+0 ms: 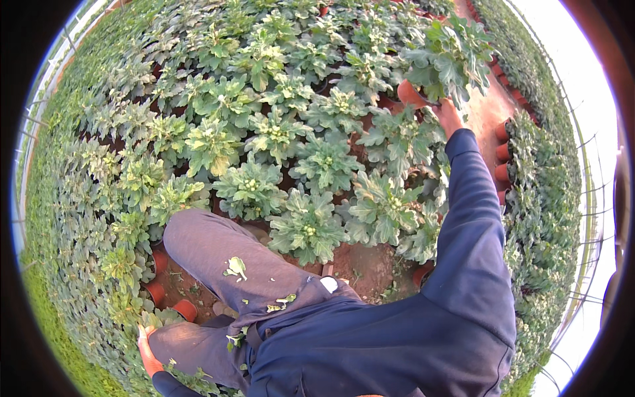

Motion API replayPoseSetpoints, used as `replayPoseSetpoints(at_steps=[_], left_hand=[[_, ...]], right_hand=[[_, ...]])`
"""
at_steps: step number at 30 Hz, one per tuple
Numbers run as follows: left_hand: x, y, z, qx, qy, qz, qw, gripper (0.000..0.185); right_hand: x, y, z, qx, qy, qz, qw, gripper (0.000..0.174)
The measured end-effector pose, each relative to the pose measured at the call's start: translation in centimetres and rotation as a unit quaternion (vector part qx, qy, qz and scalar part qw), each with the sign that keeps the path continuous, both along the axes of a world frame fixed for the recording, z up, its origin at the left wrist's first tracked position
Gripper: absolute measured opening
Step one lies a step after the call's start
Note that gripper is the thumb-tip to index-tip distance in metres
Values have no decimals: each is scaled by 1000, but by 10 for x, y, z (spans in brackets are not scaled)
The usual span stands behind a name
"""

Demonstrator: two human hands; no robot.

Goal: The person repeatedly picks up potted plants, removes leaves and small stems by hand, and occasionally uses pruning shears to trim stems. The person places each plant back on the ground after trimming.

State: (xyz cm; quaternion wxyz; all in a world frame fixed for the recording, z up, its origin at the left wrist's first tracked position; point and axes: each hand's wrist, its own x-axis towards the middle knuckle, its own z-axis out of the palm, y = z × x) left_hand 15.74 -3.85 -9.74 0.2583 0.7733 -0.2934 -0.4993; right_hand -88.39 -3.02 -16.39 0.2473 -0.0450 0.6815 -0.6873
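My right hand grips the rim of a terracotta-coloured plant pot at the upper right, my arm stretched out. The pot is tilted, and its leafy plant stands above the neighbouring foliage. At the lower left my left hand rests beside my knee against low leaves; its fingers are partly hidden, so I cannot tell whether it holds anything. Budded leafy plants stand close together before me. Torn leaf pieces lie on my trousers.
Several potted plants in red-brown pots line the far side of a dirt path at the right. More pots stand by my legs at the left. Dense foliage surrounds me, and bare soil shows in front of my lap.
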Motion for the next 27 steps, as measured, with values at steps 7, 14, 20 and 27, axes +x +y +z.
replayPoseSetpoints(at_steps=[7, 14, 20, 27], left_hand=[[1, 7, 6, 15, 0, 46, 999, 64], [5, 13, 10, 37, -15, 81, 996, 66], [21, 16, 7, 46, -12, 104, 993, 68], [31, 12, 5, 55, -9, 92, 994, 72]], right_hand=[[-23, -2, -89, 62, -59, 16, 996, 22], [-47, 1, -158, 167, 135, 115, 970, 23], [-36, 33, -178, 381, 177, 50, 906, 24], [-2, 70, -208, 473, 125, 12, 872, 25]])
